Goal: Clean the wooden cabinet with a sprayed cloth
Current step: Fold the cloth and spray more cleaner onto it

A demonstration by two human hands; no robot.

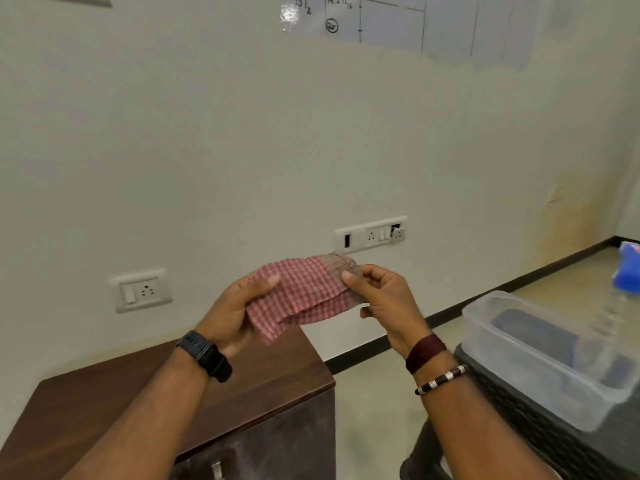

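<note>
Cloth [304,292]: red-checked, folded, mid-frame above the cabinet.
Hands: left hand [230,311] and right hand [384,303] both pinch its ends.
Wooden cabinet [263,372]: lower left.

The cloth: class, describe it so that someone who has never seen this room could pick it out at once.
Start at the dark wooden cabinet against the pale wall. Above its far right corner, the left hand and right hand hold a folded cloth between them. It is the only red-and-white checked thing in view.
</note>
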